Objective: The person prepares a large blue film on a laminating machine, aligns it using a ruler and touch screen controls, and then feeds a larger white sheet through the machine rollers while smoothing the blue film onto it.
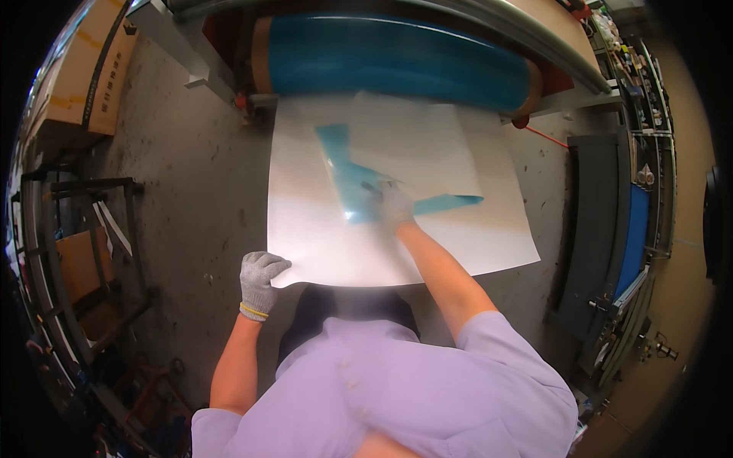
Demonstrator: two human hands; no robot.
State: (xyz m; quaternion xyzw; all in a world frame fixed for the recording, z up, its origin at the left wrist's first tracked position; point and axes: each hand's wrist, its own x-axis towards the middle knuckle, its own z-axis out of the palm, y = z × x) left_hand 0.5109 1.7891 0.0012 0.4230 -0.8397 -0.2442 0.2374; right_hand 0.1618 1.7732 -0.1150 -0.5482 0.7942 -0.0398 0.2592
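A large white sheet (320, 252) hangs out from beneath a big roll of blue film (395, 63) toward my body. Gloved in grey knit, my left hand (262, 280) grips the sheet's near left corner. On the sheet lies a piece of translucent blue film (343, 183), partly under a smaller whitish sheet (412, 143). My right hand (395, 203), also gloved, is over the blue film near that smaller sheet's lower edge. A small dark item shows at its fingertips; motion blur hides what it is and how the fingers hold it.
The roll sits in a metal frame (183, 54) with rollers above. At the far left are a cardboard box (109, 86) and a black metal rack (134, 229). On the right stand a dark grey machine part (590, 229) and crowded shelves (647, 86). A red-orange cord (547, 137) runs beside the roll.
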